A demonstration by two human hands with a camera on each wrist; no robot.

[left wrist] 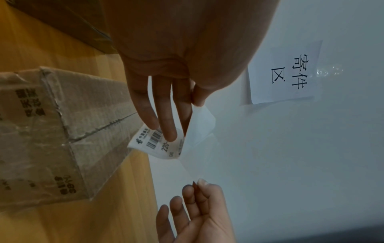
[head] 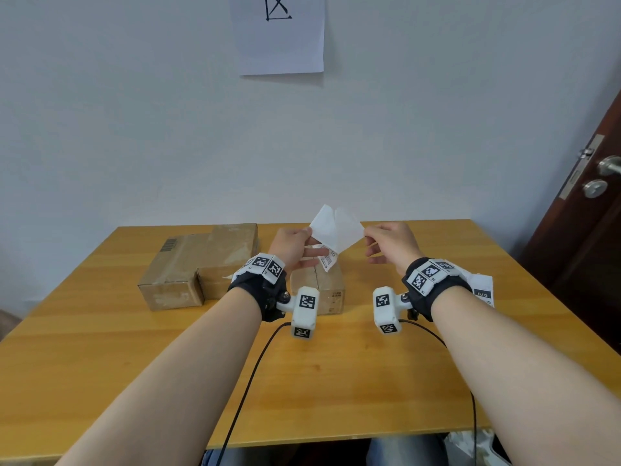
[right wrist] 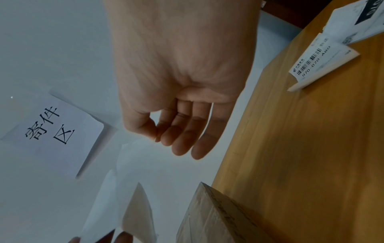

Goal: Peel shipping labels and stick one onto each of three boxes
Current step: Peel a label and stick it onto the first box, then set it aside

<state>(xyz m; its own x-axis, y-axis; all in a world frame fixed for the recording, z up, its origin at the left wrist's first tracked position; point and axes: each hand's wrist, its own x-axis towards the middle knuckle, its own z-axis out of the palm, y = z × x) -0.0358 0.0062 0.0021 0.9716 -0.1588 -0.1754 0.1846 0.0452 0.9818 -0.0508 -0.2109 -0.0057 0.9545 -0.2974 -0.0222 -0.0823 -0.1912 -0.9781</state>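
Above the small cardboard box (head: 319, 290), both hands hold one shipping label (head: 326, 227). My left hand (head: 309, 235) pinches the white label by its left edge, and its fingers lie across the printed barcode face (left wrist: 153, 143). My right hand (head: 366, 237) pinches a corner of the thin translucent backing (head: 349, 227) between thumb and forefinger. Label and backing spread apart in a V and meet at the lower edge. A large flat box (head: 208, 247) lies at the back left, with another box (head: 171, 290) in front of it.
Spare printed labels (head: 480, 287) lie on the wooden table (head: 336, 381) behind my right wrist, and they also show in the right wrist view (right wrist: 320, 64). A paper sign (head: 279, 35) hangs on the wall. A door (head: 591, 203) stands at the right. Two cables cross the table's front.
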